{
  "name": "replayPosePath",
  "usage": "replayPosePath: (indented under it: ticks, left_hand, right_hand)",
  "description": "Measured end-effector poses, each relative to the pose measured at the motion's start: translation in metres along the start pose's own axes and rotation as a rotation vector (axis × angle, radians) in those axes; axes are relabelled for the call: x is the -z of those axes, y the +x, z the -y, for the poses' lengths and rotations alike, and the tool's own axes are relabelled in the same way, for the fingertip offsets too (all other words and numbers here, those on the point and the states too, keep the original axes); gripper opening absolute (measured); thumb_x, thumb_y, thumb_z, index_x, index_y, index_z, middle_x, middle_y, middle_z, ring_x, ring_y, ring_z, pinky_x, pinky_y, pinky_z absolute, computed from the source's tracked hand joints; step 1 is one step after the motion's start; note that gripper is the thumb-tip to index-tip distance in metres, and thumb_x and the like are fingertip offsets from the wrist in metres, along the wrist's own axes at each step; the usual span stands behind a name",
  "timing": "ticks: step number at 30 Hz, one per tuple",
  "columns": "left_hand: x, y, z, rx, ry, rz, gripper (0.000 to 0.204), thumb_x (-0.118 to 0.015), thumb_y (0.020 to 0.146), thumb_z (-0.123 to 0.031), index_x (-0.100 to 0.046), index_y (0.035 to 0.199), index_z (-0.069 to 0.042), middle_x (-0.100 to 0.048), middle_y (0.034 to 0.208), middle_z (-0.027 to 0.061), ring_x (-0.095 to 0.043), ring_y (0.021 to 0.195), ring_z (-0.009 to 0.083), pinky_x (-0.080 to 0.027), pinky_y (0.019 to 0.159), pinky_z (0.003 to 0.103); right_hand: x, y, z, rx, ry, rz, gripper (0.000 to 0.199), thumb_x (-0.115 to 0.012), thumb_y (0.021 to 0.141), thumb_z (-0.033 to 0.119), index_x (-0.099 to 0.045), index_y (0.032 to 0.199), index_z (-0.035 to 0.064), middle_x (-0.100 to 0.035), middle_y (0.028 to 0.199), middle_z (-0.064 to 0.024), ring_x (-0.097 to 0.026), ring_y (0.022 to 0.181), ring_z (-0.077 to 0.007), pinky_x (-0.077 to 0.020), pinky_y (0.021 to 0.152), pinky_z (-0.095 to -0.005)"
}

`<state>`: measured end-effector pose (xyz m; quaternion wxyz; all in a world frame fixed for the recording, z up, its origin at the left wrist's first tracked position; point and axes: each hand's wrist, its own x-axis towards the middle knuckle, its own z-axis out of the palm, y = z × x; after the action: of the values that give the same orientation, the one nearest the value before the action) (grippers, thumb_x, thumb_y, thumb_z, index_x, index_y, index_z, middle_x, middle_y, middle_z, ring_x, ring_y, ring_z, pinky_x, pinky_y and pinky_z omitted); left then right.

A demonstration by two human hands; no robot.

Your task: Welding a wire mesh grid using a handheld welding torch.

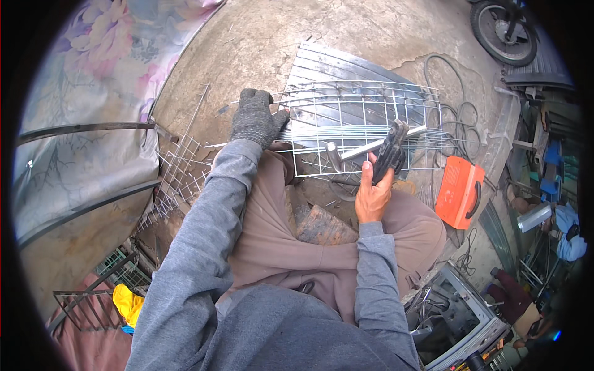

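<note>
My left hand [257,117], in a dark grey knit glove, is closed on the left side of a wire mesh panel [315,168]. Bare, my right hand [375,193] is wrapped round a black welding electrode holder [390,153] above the panel's right half. A thin rod [396,106] seems to stick out from the holder's jaws. Close to that hand, a metal hammer [364,149] lies across the mesh, its head toward the left. Beneath the mesh is a ribbed metal sheet [328,62], and a bundle of straight wires [334,132] runs along the panel's middle.
An orange welding machine [456,191] stands right of my knee, near looped cables [465,120]. More wire mesh [179,167] lies at left beside a flowered sheet [105,55]. A rusty block [325,226] sits between my legs. A motorcycle wheel [504,34] is at far right.
</note>
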<state>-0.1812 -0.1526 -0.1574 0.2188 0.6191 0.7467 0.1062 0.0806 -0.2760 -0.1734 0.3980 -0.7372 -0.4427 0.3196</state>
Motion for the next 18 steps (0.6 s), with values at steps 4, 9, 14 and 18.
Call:
replayPosePath:
  ticks: [4, 9, 14, 18]
  left_hand:
    - [0.0011, -0.0017, -0.0032, 0.025, -0.013, 0.014, 0.05, -0.08, 0.081, -0.043, -0.066, 0.108, -0.003, -0.059, 0.116, 0.0201, -0.063, 0.105, 0.0387, -0.051, 0.092, 0.047]
    - [-0.0027, -0.0005, 0.0035, 0.021, -0.002, 0.023, 0.053, -0.081, 0.08, -0.044, -0.065, 0.11, -0.003, -0.059, 0.116, 0.0213, -0.063, 0.105, 0.0395, -0.051, 0.093, 0.047]
    - [-0.0007, -0.0002, 0.0029, 0.018, 0.017, 0.033, 0.054, -0.08, 0.079, -0.046, -0.064, 0.109, -0.004, -0.058, 0.115, 0.0222, -0.063, 0.105, 0.0395, -0.051, 0.093, 0.047]
    - [-0.0007, -0.0002, 0.0022, 0.024, 0.021, 0.046, 0.053, -0.08, 0.079, -0.046, -0.065, 0.108, -0.004, -0.058, 0.116, 0.022, -0.063, 0.105, 0.0394, -0.051, 0.092, 0.047]
  right_hand:
    - [0.0011, 0.0002, -0.0011, 0.006, -0.017, 0.005, 0.039, -0.063, 0.101, 0.031, -0.06, 0.125, 0.0011, -0.069, 0.123, -0.0137, -0.064, 0.112, -0.0306, -0.047, 0.097, -0.0406]
    - [0.0002, 0.0002, -0.0024, -0.006, -0.003, 0.009, 0.039, -0.063, 0.101, 0.032, -0.06, 0.124, 0.0013, -0.069, 0.123, -0.0133, -0.064, 0.111, -0.031, -0.0471, 0.097, -0.0408]
    - [0.0001, -0.0001, -0.0018, -0.03, 0.003, 0.012, 0.039, -0.063, 0.101, 0.032, -0.06, 0.125, 0.0019, -0.069, 0.124, -0.0125, -0.064, 0.112, -0.0308, -0.0469, 0.098, -0.0405]
    - [0.0005, 0.0, -0.0039, -0.036, -0.001, 0.012, 0.039, -0.063, 0.101, 0.032, -0.06, 0.125, 0.0022, -0.069, 0.124, -0.0119, -0.064, 0.113, -0.0308, -0.0471, 0.098, -0.0407]
